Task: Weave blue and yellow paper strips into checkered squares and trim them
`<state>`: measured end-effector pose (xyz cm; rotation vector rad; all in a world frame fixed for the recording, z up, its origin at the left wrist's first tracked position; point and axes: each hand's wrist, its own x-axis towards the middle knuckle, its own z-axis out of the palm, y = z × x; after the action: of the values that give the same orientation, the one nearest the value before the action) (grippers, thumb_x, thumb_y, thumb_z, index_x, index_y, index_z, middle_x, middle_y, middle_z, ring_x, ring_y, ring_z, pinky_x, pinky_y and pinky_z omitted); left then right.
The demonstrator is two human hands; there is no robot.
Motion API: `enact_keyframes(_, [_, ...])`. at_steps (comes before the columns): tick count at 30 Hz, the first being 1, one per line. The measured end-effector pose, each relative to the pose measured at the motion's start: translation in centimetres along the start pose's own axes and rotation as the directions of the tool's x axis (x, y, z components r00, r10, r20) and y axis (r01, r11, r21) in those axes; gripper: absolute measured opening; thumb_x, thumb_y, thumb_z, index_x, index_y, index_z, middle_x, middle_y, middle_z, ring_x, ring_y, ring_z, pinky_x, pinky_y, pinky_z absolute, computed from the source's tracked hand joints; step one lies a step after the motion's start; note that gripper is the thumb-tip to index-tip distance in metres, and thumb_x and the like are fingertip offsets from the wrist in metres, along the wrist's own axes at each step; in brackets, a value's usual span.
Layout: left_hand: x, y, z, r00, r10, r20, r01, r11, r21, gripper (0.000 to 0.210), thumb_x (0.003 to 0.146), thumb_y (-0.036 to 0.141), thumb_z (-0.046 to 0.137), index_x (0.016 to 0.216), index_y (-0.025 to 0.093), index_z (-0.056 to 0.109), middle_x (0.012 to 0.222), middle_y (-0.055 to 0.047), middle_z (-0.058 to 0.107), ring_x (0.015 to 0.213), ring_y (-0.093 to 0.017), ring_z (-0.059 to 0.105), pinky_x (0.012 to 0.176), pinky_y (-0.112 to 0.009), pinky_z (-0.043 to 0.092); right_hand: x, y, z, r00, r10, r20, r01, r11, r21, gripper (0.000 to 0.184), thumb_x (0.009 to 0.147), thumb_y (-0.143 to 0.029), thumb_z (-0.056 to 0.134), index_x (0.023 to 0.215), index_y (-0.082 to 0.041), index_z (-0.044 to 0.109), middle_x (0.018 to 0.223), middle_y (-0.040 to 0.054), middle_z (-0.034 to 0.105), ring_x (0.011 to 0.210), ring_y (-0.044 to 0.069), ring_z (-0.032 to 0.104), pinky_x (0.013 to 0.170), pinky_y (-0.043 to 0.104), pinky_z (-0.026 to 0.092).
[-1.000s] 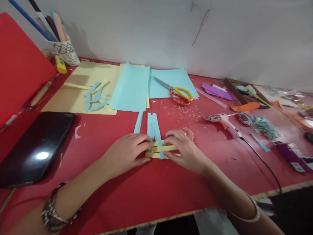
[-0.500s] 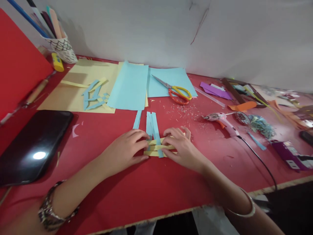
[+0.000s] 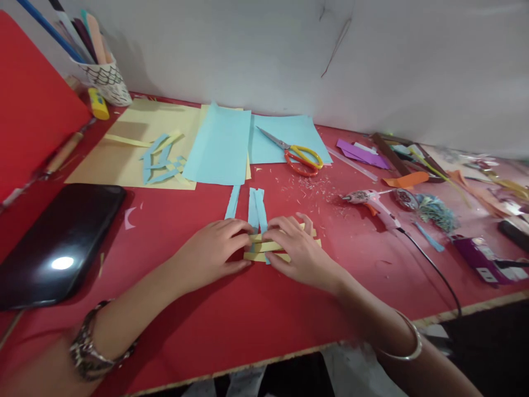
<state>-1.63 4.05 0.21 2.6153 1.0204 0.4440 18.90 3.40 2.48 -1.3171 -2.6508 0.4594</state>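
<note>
On the red tabletop, blue paper strips (image 3: 258, 207) run away from me and cross several pale yellow paper strips (image 3: 264, 247) in a small weave. My left hand (image 3: 223, 245) grips the left side of the weave with curled fingers, its fingertips on the strip ends. Over the right part lies my right hand (image 3: 295, 248), fingers bent and pressing on the yellow and blue strips. Yellow ends poke out beyond its knuckles. Both hands hide much of the crossing. Another blue strip (image 3: 232, 202) reaches out behind my left fingers.
Blue sheets (image 3: 219, 146) lie behind the weave, with scissors (image 3: 289, 150) on one. A finished-looking blue-yellow woven piece (image 3: 163, 160) rests on a yellow sheet (image 3: 95, 171). A black phone (image 3: 58, 242) is at left; a pink glue gun (image 3: 374, 205) with a cable is at right.
My right hand has shifted left along the weave, covering more of the right-hand blue strip and baring yellow ends to its right. My left hand stays nearly in place.
</note>
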Motion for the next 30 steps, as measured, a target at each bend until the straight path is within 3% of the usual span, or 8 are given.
enact_keyframes(5, [0.0,0.0,0.0,1.000,-0.004,0.007,0.004,1.000,-0.006,0.009,0.077,0.026,0.060,0.080,0.018,0.059,0.105,-0.007,0.061,0.094,-0.021,0.058,0.081,-0.036,0.049,0.1,0.9,-1.1,0.986,-0.089,0.142,0.076,0.993,0.094,0.029,0.075,-0.031,0.058,0.102,-0.022,0.050,0.107,0.0052,0.054,0.102,0.020,0.048,0.099,0.045,0.017])
enact_keyframes(8, [0.0,0.0,-0.1,1.000,-0.015,0.014,0.015,1.000,-0.014,0.009,0.077,0.027,0.060,0.079,0.018,0.058,0.106,-0.006,0.061,0.093,-0.021,0.058,0.082,-0.037,0.049,0.1,1.5,-1.4,0.979,-0.101,0.177,0.082,0.990,0.112,0.027,0.076,-0.030,0.059,0.100,-0.021,0.050,0.107,0.0055,0.054,0.103,0.019,0.047,0.098,0.044,0.020])
enact_keyframes(21, [0.0,0.1,-0.2,1.000,-0.005,0.015,0.006,1.000,-0.028,0.009,0.079,0.026,0.058,0.081,0.018,0.059,0.106,-0.007,0.061,0.094,-0.021,0.059,0.081,-0.036,0.049,0.2,1.8,-1.6,0.986,-0.103,0.133,0.094,0.993,0.071,0.027,0.078,-0.031,0.059,0.102,-0.020,0.054,0.105,0.0052,0.057,0.102,0.019,0.049,0.096,0.043,0.020])
enact_keyframes(30, [0.0,0.1,-0.8,0.998,-0.029,0.058,0.034,0.996,-0.078,0.007,0.078,0.025,0.058,0.080,0.019,0.060,0.107,-0.006,0.061,0.093,-0.020,0.059,0.079,-0.035,0.048,0.3,1.7,-1.5,0.983,-0.139,0.117,0.127,0.986,0.109,0.014,0.079,-0.028,0.059,0.091,-0.020,0.055,0.101,0.0029,0.059,0.096,0.017,0.051,0.094,0.039,0.023])
